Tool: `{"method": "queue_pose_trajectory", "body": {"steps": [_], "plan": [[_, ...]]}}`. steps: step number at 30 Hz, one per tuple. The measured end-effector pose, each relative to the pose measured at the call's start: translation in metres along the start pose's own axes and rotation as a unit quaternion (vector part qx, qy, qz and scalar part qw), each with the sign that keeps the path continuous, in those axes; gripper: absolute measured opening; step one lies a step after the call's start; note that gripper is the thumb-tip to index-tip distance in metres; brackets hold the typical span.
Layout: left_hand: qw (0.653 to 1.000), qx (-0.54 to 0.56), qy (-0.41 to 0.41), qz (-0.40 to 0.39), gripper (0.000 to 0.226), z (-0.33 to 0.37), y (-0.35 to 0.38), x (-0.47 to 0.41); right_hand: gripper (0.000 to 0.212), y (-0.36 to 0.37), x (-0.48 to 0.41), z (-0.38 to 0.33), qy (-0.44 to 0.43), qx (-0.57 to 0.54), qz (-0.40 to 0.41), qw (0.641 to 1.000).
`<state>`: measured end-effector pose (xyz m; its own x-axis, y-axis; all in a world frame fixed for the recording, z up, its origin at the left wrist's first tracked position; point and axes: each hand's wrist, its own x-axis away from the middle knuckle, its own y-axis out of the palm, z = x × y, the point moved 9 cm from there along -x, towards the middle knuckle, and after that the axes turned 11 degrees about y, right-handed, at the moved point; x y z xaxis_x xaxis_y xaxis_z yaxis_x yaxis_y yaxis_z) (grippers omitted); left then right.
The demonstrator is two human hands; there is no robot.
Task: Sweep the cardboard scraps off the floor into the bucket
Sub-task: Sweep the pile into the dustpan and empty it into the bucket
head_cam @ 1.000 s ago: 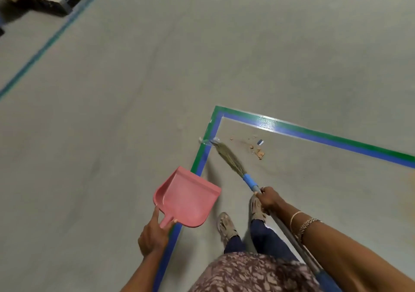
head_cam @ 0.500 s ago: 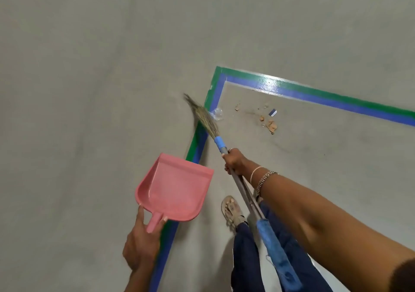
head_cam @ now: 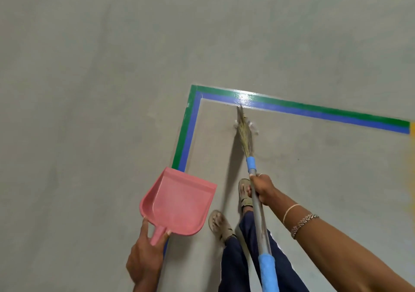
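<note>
As the right hand (head_cam: pixel 261 189) gripped the sweeping broom (head_cam: pixel 245 135) and the left hand (head_cam: pixel 146 253) the dustpan (head_cam: pixel 179 202), I guessed scooping came next.

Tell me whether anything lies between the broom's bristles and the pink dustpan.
Nothing visible does. The bristles of the broom, gripped by the right hand, touch the floor inside the taped corner, pale bits beside them. Only bare floor shows between them and the dustpan, held by the left hand. The bucket is out of view.
</note>
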<state>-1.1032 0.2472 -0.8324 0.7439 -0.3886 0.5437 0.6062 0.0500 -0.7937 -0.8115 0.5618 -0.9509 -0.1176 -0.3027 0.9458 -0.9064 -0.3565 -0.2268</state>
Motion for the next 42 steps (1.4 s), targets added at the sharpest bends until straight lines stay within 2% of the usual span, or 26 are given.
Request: {"method": "queue_pose_trajectory", "body": {"steps": [7,12,16,21,28,32,36,39,42], "plan": [[0.997,-0.044,0.059,-0.003,0.092,0.029,0.001,-0.014,0.013,-0.026,0.046,0.029,0.047,-0.117,-0.102,0.987],[0.989,-0.101,0.104,-0.012,0.089,0.054,0.005,-0.023,0.017,-0.053,0.077,0.027,0.029,-0.129,-0.118,0.984],[0.985,-0.117,0.124,-0.036,0.084,0.081,0.009,-0.024,0.017,-0.105,0.085,0.020,-0.007,-0.085,-0.070,0.994],[0.977,-0.130,0.160,-0.052,0.090,0.125,0.015,-0.019,0.016,-0.183,0.079,0.011,-0.056,-0.032,0.017,0.998],[0.972,-0.128,0.191,-0.045,0.092,0.174,0.025,-0.012,0.010,-0.245,0.014,0.027,-0.026,-0.002,0.131,0.991],[0.977,-0.108,0.181,-0.043,0.098,0.180,0.038,-0.016,0.015,-0.252,-0.040,0.040,-0.006,0.062,0.118,0.991],[0.984,-0.109,0.131,-0.042,0.104,0.179,0.044,-0.013,0.012,-0.244,-0.090,0.034,-0.036,0.174,0.055,0.982],[0.990,-0.103,0.086,-0.034,0.100,0.193,0.052,0.004,0.018,-0.249,-0.073,0.012,-0.050,0.156,0.001,0.986],[0.995,-0.087,0.043,-0.035,0.102,0.212,0.072,0.020,0.010,-0.284,-0.041,-0.012,-0.050,0.140,-0.014,0.989]]}}
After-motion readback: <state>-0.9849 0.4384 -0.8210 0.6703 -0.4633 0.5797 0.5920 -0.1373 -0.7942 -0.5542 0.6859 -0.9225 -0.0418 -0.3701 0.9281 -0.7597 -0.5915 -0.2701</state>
